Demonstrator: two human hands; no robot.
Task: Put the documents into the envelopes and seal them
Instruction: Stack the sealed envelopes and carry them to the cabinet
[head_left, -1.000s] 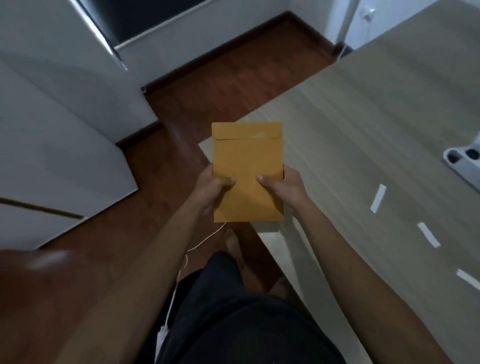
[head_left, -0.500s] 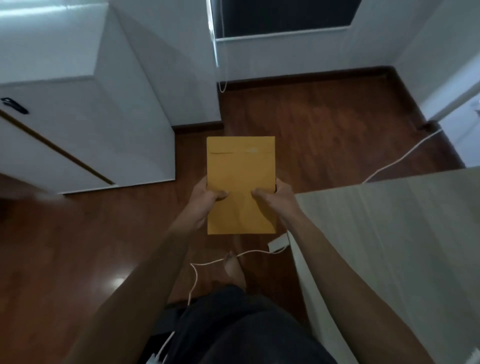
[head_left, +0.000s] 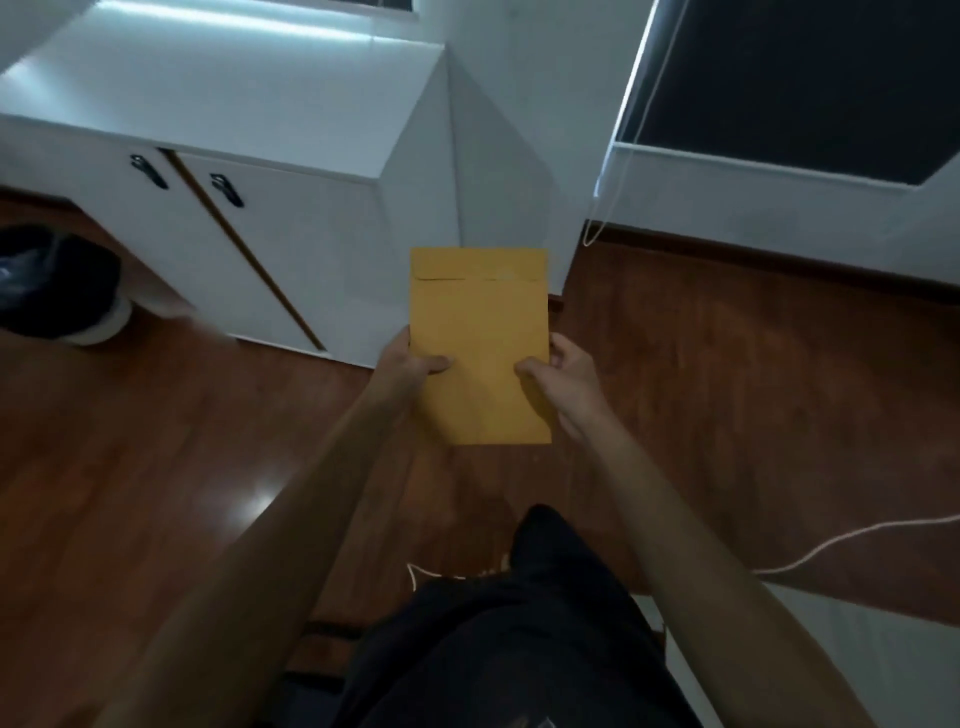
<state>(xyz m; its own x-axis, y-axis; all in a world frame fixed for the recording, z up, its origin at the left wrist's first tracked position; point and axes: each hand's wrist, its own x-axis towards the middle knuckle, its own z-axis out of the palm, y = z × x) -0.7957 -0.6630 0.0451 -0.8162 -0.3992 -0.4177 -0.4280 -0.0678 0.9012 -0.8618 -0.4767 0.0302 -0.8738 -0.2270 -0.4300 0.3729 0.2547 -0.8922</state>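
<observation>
Head view — one entry, taken against the white cabinet (head_left: 291, 208) as landmark.

Item: brown envelope (head_left: 480, 345), held upright in the air in front of the cabinet's right corner, over the wooden floor (head_left: 727, 374). Flap at the top lies folded down flat; whether it is stuck cannot be told. No document shows outside it.

Left hand (head_left: 410, 364): pinching the envelope's left edge, thumb on the face, fingers behind.
Right hand (head_left: 563, 374): pinching the right edge likewise.

Also near the cabinet: dark bin (head_left: 57, 283) to its left; window with blind cord (head_left: 618, 135) to its right.

Step judged: this envelope appears filled and closed — it is being carried or checked. Next move calls for setting it down somewhere and taking up another document and envelope.
</observation>
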